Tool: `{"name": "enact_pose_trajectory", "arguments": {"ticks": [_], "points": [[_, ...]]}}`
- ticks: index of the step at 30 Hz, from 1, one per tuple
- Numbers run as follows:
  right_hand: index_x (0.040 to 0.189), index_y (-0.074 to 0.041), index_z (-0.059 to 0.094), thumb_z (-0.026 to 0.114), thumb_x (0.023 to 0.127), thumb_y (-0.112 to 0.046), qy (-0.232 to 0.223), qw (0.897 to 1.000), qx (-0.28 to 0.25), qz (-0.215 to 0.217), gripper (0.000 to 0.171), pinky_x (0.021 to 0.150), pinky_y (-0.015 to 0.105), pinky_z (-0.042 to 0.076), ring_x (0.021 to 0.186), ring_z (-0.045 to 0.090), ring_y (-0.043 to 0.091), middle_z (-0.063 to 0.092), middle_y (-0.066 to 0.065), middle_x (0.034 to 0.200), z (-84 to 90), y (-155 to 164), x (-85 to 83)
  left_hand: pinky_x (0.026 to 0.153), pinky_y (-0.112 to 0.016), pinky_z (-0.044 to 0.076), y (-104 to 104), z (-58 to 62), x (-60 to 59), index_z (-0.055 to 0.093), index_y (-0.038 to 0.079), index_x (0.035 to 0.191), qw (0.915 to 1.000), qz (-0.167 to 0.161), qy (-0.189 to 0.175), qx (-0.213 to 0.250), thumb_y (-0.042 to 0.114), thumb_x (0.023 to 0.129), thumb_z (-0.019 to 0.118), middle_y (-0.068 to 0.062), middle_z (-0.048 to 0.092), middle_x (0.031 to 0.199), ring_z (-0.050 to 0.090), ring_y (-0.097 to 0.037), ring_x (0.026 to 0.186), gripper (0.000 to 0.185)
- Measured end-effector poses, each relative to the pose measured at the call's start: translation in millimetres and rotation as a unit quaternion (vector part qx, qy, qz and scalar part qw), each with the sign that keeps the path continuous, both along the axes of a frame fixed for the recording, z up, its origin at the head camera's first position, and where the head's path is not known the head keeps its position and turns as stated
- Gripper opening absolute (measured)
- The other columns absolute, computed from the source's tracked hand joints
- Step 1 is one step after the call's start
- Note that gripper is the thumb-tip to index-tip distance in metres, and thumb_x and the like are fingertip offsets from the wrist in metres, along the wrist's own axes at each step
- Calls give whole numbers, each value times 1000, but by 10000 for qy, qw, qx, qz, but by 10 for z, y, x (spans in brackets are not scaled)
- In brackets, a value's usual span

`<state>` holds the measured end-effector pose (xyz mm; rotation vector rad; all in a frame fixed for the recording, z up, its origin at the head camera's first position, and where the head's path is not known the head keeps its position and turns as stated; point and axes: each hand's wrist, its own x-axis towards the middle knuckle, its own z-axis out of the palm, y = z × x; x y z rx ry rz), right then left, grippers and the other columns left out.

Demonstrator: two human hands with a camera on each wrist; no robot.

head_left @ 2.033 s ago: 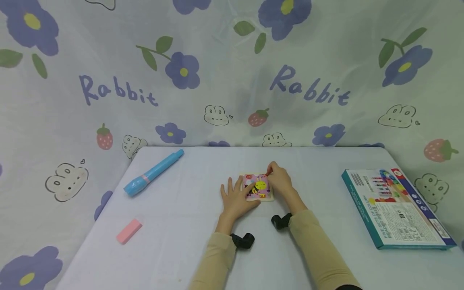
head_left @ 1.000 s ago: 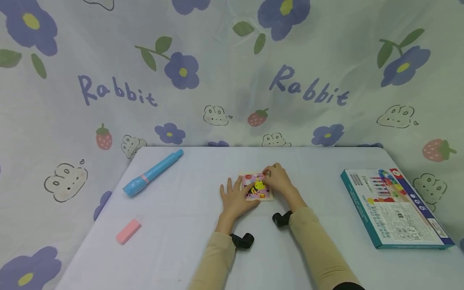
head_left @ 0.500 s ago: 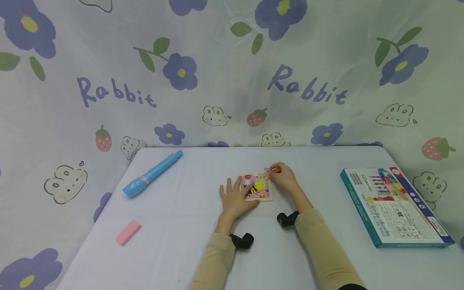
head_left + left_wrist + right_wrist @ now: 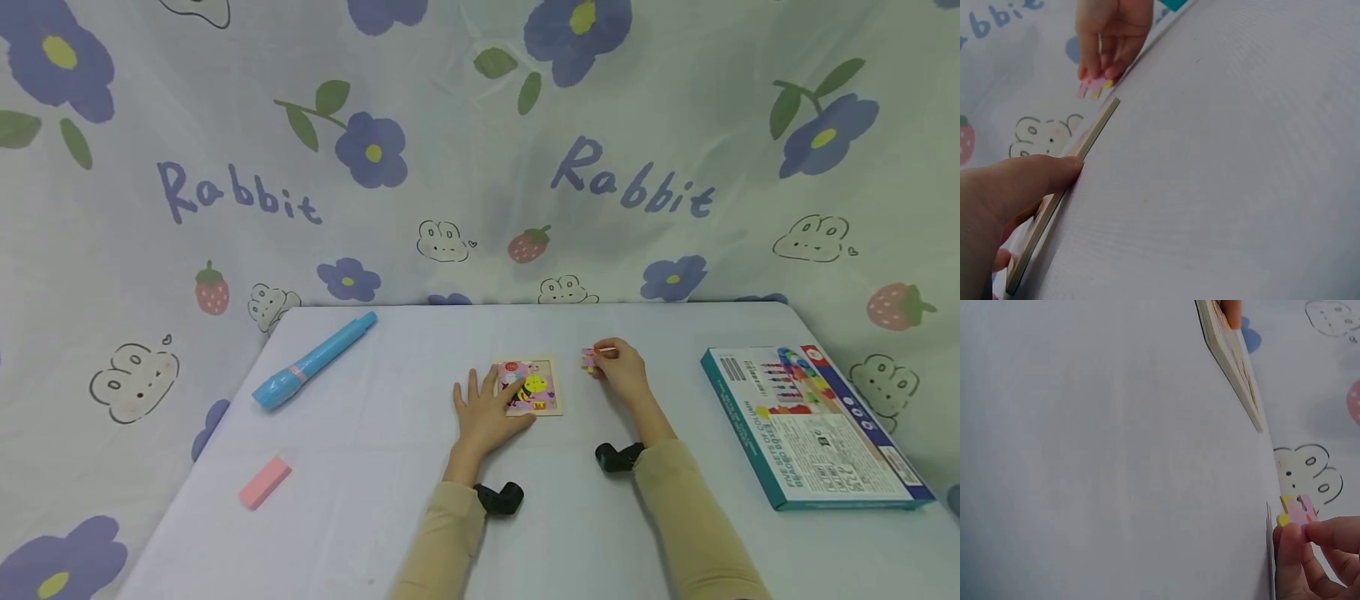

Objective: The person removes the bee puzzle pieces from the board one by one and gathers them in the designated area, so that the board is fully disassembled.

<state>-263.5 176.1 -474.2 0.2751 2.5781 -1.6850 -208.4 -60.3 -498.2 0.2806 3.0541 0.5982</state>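
Note:
A small square jigsaw puzzle in a pale wooden frame (image 4: 559,400), with a yellow bee on pink, lies flat on the white table. My left hand (image 4: 486,418) rests over its left side with fingers spread, covering part of the picture. In the left wrist view the left thumb (image 4: 1054,173) lies at the frame's near edge. Right of the board, my right hand (image 4: 624,371) pinches a pink and yellow puzzle piece (image 4: 1298,511) between thumb and fingertips. That puzzle piece (image 4: 1093,85) also shows below the right fingers in the left wrist view, away from the frame.
A blue flashlight-shaped object (image 4: 315,361) lies at the back left, with a pink eraser-like block (image 4: 265,482) nearer the front left. On the right side lies a flat teal-edged box (image 4: 817,429). A patterned curtain (image 4: 480,150) hangs behind the table.
My right hand has lifted the puzzle piece from the board's upper right corner and moved right with it, away from the frame. The left hand stays on the puzzle.

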Motion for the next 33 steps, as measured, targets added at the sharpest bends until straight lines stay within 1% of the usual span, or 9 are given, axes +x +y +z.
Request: {"name": "enact_pose_trajectory", "arguments": {"ticks": [3,5,9,15,20,23,29,31,33], "points": [[119,4,54,55,88,-6,40,9998,126,-132,32,65,12,50,78,57,6,57,22,114,4,102,19,108,-64,2,2,-1,-2,45,37,135,10000,-13,25,-1,61,77,57,-8,25,153,10,-42,141,64],[120,4,54,56,87,-4,8,9997,111,-221,34,66,11,49,80,55,6,57,22,114,12,167,31,108,-64,2,2,-2,-2,44,37,136,10000,-22,22,-3,61,78,57,-8,24,153,10,-42,141,64],[121,5,54,55,86,-4,-17,9992,144,-381,36,64,11,48,73,53,1,56,21,112,27,297,59,108,-64,1,1,3,0,44,36,136,10000,-45,7,2,60,78,56,-9,23,154,8,-43,141,63],[123,1,56,52,89,-6,-96,9956,407,-835,35,61,11,47,69,51,-1,57,18,110,22,486,124,108,-64,1,-15,18,-1,44,36,136,10000,-44,-4,19,59,78,56,-9,22,154,8,-43,141,63],[124,4,54,53,90,-6,-21,9917,517,-1176,36,59,10,46,62,51,-6,59,24,112,-10,640,173,108,-64,1,-30,10,2,44,35,136,10000,-37,-17,9,59,78,56,-8,22,154,8,-42,142,63],[123,5,54,53,90,-7,-1,9895,583,-1325,35,57,8,46,60,50,-8,59,24,110,-29,716,192,108,-64,2,-33,-4,1,44,36,136,10000,-44,-23,-7,60,78,55,-9,21,154,8,-42,142,63],[119,5,58,53,90,-8,8,9826,1102,-1493,33,53,10,43,57,51,-3,61,23,103,-43,801,194,107,-65,2,-29,-16,3,44,36,136,10000,-48,7,-51,61,78,55,-10,21,154,9,-43,141,64],[118,4,58,53,89,-9,-45,9802,1289,-1504,33,53,12,42,61,55,3,62,22,103,-40,808,190,107,-65,3,-26,-15,7,44,36,136,10000,-47,17,-44,60,78,55,-10,21,154,9,-43,141,64],[118,4,58,53,89,-10,-96,9781,1470,-1472,33,58,15,41,70,58,11,62,22,104,-31,808,188,107,-65,3,-23,-16,10,44,36,136,10000,-46,28,-44,60,78,55,-10,21,154,9,-43,141,64]]}}
